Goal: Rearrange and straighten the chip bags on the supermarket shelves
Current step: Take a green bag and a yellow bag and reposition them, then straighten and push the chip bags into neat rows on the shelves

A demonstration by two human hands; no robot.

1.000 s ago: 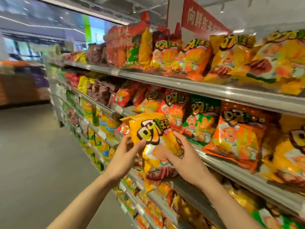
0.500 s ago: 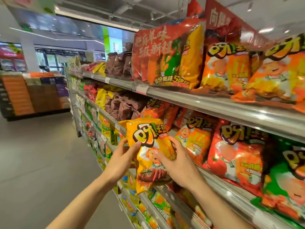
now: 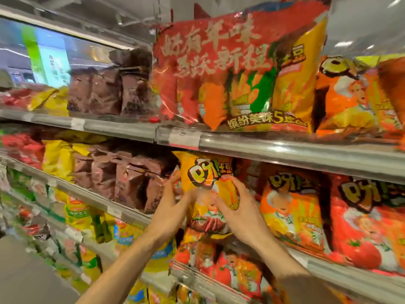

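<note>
Now the yellow chip bag (image 3: 209, 185) sits much closer to the shelving than it did a second ago: then it was held out over the aisle in front of the rows, and here its top edge reaches just under the metal lip of the upper shelf (image 3: 285, 150), with its lower part pressed toward the middle shelf row. The grip has not altered in kind. The left hand (image 3: 173, 211) clasps the bag's left edge, fingers curled behind it, and the right hand (image 3: 238, 213) holds the bag's front right, thumb across the printed face. To the left of the grip stand the brown bags (image 3: 131, 181), close beside the left fingers; to the right of the grip the orange bag (image 3: 291, 207) leans forward, with the red tomato bag (image 3: 368, 218) beyond it. Above the grip, on the upper shelf, rests the large red multipack (image 3: 236, 71). Judging from this, the bag is being fed into the gap between the brown and orange rows, so the placing step looks nearly done. It still tilts slightly and both hands carry it, so seating it upright and letting go remain. The frame is blurred, so whether its bottom touches the shelf cannot be told.
</note>
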